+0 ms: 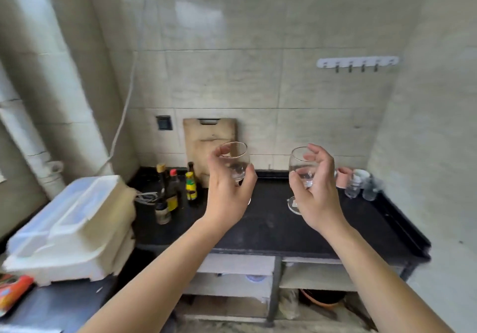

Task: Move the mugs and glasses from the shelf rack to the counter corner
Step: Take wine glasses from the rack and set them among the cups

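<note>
Your left hand grips one wine glass and your right hand loosely cups another glass, both above the black counter, left of the corner cups.

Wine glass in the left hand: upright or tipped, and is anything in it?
Upright and empty. The left hand's wine glass has its rim on top and foot below, and the bowl is clear, with the cutting board visible through it.

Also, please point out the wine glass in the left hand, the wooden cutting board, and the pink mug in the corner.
wine glass [236, 163], head view, on its clear bowl.
cutting board [206, 134], head view, on its upper face.
pink mug [342, 177], head view, on its side wall.
</note>
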Action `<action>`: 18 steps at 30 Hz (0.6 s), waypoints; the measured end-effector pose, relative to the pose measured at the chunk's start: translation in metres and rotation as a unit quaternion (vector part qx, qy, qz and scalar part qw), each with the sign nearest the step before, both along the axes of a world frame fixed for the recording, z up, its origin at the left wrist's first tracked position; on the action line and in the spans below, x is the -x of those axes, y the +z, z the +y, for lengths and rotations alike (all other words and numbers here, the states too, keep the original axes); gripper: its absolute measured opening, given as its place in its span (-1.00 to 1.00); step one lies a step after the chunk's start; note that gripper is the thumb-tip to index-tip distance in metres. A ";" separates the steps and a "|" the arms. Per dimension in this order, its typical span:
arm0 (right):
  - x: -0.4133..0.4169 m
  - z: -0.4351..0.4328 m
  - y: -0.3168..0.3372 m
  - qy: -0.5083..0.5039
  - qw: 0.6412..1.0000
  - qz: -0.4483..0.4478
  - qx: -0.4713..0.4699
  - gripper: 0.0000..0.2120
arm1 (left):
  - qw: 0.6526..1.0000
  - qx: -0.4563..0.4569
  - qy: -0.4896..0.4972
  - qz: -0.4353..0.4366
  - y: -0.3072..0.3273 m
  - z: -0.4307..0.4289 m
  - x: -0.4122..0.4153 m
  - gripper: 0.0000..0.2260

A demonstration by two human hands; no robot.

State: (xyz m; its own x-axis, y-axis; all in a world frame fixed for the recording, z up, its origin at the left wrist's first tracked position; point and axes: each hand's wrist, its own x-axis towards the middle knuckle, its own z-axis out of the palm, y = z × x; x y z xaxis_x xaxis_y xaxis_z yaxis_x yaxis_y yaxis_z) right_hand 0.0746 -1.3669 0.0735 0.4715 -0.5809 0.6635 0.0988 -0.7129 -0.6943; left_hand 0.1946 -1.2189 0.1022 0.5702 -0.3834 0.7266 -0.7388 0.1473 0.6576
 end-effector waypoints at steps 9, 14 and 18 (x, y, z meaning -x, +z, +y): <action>-0.014 -0.170 -0.001 -0.160 0.987 0.008 -0.019 -0.36 | 0.987 -0.037 -0.154 0.001 -0.014 -0.215 -0.066 -0.49; 0.004 -0.254 -0.017 -0.230 0.971 0.019 -0.063 -0.29 | 0.965 -0.076 -0.246 0.043 -0.026 -0.318 -0.067 -0.35; 0.024 -0.321 -0.037 -0.277 0.956 0.023 -0.094 -0.19 | 0.946 -0.108 -0.294 0.078 -0.048 -0.398 -0.055 -0.36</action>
State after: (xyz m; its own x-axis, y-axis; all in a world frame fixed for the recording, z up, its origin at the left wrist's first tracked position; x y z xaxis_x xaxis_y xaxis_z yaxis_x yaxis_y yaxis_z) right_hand 0.0507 -1.6882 0.0370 0.0840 -0.8565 0.5092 -0.2921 -0.5097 -0.8092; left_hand 0.2499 -1.6170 0.0540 0.3054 -0.7979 0.5196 -0.4627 0.3526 0.8134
